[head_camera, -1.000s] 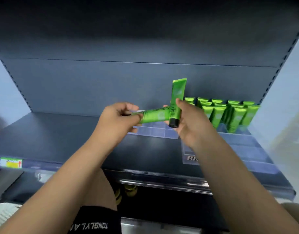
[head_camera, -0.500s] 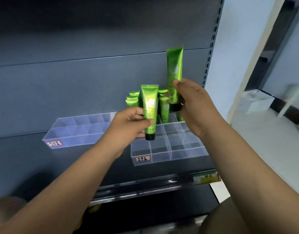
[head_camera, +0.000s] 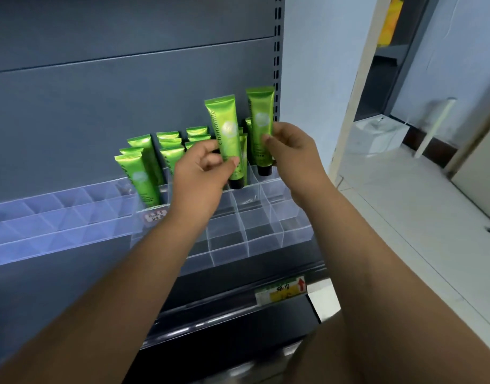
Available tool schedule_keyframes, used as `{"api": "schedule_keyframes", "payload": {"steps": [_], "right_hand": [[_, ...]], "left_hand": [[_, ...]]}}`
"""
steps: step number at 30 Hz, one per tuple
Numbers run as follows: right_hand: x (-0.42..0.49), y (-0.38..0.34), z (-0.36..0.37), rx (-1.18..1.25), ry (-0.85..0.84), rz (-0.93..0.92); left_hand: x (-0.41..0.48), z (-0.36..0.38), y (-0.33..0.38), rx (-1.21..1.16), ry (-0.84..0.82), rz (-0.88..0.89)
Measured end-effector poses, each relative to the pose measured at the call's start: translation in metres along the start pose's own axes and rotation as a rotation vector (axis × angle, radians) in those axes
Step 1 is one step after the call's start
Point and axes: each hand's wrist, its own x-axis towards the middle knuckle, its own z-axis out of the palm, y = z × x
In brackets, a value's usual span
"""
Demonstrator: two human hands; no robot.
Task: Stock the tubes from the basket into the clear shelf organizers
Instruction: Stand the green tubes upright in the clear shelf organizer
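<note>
My left hand (head_camera: 200,173) pinches a green tube marked Chamomile (head_camera: 227,134), held upright with its black cap down over the clear shelf organizer (head_camera: 266,231). My right hand (head_camera: 292,151) grips a second green tube (head_camera: 261,120), also cap down, just above the organizer's back right cells. Several green tubes (head_camera: 144,167) stand in the organizer's back rows, to the left of and behind both hands. The front cells hold nothing. The basket is out of view.
A second clear organizer (head_camera: 58,217) lies on the shelf to the left. The grey shelf back panel (head_camera: 99,92) rises behind. A yellow price tag (head_camera: 282,292) sits on the shelf's front rail. White floor and a white box (head_camera: 376,134) are at right.
Both hands brought their tubes upright and carried them to the right organizer. The left tube turned from lying sideways to cap down. The camera swung right and closer.
</note>
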Motion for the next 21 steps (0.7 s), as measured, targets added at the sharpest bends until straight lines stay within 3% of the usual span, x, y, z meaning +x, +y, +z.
{"api": "schedule_keyframes", "payload": {"steps": [7,15,21], "right_hand": [[0.025,0.035,-0.031,-0.117,0.027,0.013],[0.049,0.058,-0.032,-0.177,-0.005,-0.006],[0.056,0.073,-0.033,-0.214,-0.011,0.025]], "left_hand": [[0.012,0.033,-0.029,-0.032,0.092,0.042],[0.022,0.057,-0.043,0.022,0.060,0.140],[0.026,0.059,-0.056,0.045,0.055,0.109]]}}
